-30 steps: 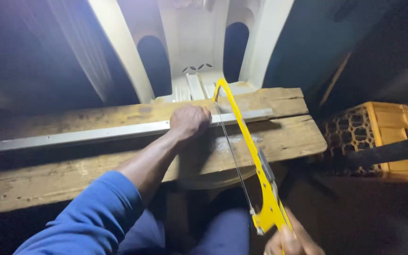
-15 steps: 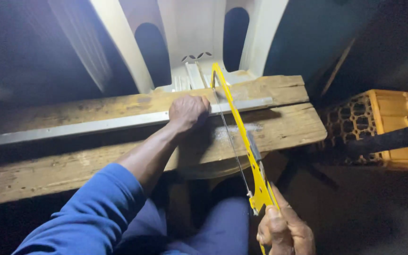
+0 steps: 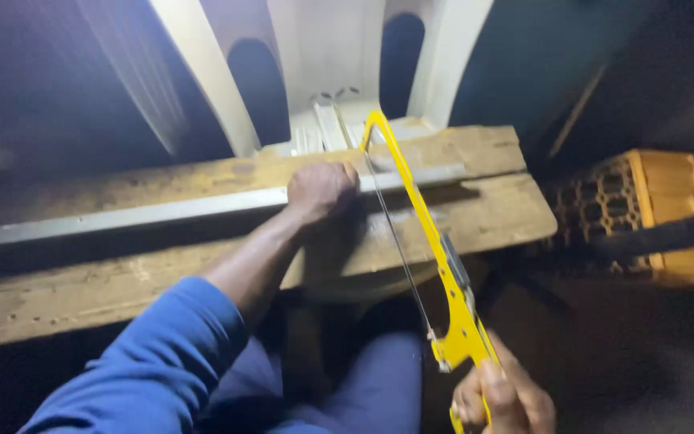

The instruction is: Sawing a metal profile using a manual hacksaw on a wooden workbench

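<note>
Hacksaw, yellow-framed with a thin dark blade strung under its long bowed back, slants from the far edge of the wooden planks down toward the person's lap, its blade crossing a long grey metal strip that lies lengthwise along the planks. From the head view, the right hand is low at the bottom edge, fingers wrapped tight around the saw's yellow handle. The left hand sits on the strip just left of the blade, fingers curled down over the metal and pressing it against the wood; the arm runs back to a blue sleeve. The surface is two rough, worn planks side by side, pale and scuffed, with dark stains and a splintery front edge. Behind it stands a white moulded plastic chair with smooth curved legs and dark arched openings. To the right, well apart from the planks, lies an orange hollow clay brick, its end face a grid of small holes. The room around is dark.
</note>
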